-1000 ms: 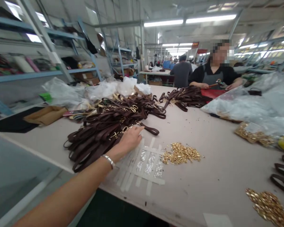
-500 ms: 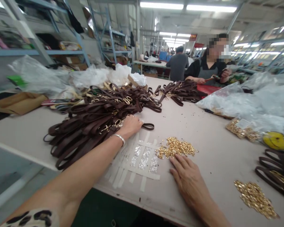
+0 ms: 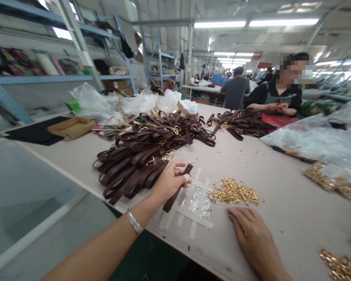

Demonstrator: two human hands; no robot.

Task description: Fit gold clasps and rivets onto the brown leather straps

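Observation:
My left hand (image 3: 173, 182) is closed on a dark brown strap (image 3: 171, 201) with a gold clasp (image 3: 192, 164) at its upper end. The strap slants over strips of whitish tape (image 3: 194, 222) stuck to the table, where small clear pieces (image 3: 195, 200) lie between the strips. Just left of this hand spreads a big heap of similar brown straps (image 3: 137, 168) with gold clasps. My right hand (image 3: 253, 232) rests on the tabletop, fingers extended and close together, holding nothing I can see. Right beyond its fingertips is a pile of small gold metal pieces (image 3: 236, 191).
Another gold pile (image 3: 341, 267) lies at the lower right. Clear plastic bags (image 3: 316, 132) cover the right side, with bagged gold parts (image 3: 324, 177) beside them. An open cardboard tray (image 3: 73, 127) sits at far left. A co-worker (image 3: 280, 93) is across the table.
My left hand has come back from the strap heap, drawing one strap out over the tape. My right hand stays beside the gold pile. The view has turned left.

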